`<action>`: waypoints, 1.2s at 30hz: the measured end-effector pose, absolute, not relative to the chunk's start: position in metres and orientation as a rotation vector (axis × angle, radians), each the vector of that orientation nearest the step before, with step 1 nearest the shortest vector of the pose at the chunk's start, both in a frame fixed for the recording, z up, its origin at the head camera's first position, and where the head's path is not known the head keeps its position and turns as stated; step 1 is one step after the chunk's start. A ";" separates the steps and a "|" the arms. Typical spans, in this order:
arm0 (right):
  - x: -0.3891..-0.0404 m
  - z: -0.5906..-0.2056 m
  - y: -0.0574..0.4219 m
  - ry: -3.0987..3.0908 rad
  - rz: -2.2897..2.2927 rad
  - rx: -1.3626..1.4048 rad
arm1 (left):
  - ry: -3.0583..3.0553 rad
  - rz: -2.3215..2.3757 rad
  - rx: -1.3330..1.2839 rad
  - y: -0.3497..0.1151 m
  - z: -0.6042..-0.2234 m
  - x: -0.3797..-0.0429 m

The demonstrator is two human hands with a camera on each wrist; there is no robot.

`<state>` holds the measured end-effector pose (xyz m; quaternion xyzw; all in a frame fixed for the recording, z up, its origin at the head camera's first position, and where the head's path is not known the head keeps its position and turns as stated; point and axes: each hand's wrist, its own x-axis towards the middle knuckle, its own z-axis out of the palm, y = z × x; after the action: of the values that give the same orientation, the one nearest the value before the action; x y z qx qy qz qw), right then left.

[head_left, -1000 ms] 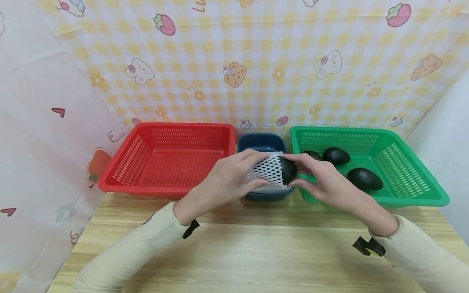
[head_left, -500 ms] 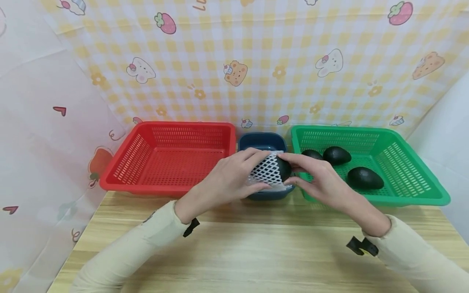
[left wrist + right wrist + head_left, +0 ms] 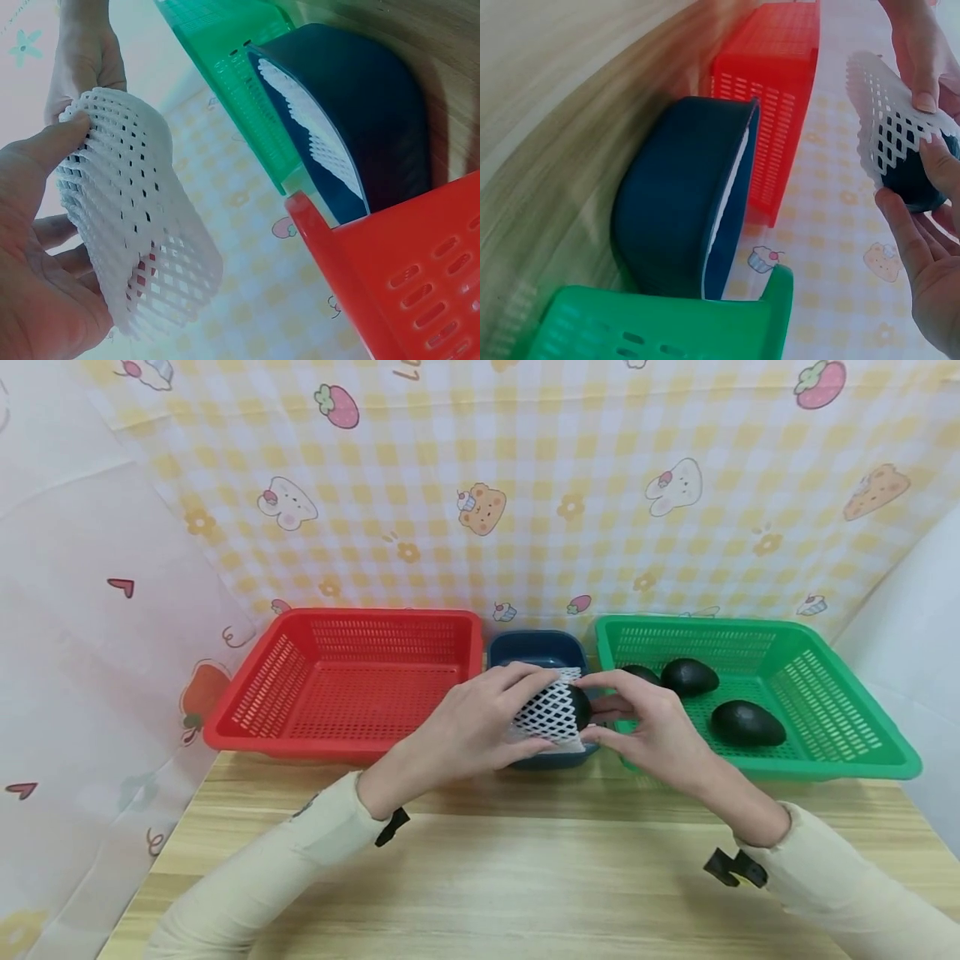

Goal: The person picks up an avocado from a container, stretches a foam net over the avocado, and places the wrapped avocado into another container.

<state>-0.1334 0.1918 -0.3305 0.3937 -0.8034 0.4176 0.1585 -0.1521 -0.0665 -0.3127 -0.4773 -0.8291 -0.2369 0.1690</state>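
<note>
A white foam net sleeve [image 3: 551, 714] is gripped by my left hand [image 3: 468, 718], thumb in front and fingers behind. Inside its right end sits a dark avocado [image 3: 581, 707], with only one rounded end bare. My right hand [image 3: 656, 718] holds that end between thumb and fingers, its fingertips at the sleeve's rim. The left wrist view shows the loose end of the foam net sleeve [image 3: 169, 277] hanging unfilled. In the right wrist view the dark avocado [image 3: 911, 180] shows through the mesh. Both hands are above a dark blue basin [image 3: 536, 647].
A red basket [image 3: 345, 747] stands left of the basin, a green basket [image 3: 862, 768] right of it. Several avocados are in view; the green basket has one avocado [image 3: 747, 724] near its front. White foam nets [image 3: 319, 131] lie in the basin. Wooden tabletop [image 3: 525, 877] spans the front.
The avocado has slid left, deeper into the foam net sleeve, so less of it is bare. My right hand has moved slightly left with it; the left hand stays nearly still.
</note>
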 end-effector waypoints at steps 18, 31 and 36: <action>-0.133 -0.336 0.191 -2.187 1.210 1.183 | -2.339 -0.669 -1.405 -0.058 -0.314 -0.154; -0.134 -0.341 0.180 -2.126 1.142 1.112 | -2.317 -0.652 -1.402 -0.056 -0.316 -0.153; -0.135 -0.342 0.178 -2.107 1.099 1.079 | -2.280 -0.663 -1.405 -0.056 -0.317 -0.155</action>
<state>-0.1348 0.1785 -0.3420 0.3988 -0.7790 0.4063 0.2627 -0.1547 -0.0563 -0.3167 -0.5000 -0.8112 -0.2361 0.1902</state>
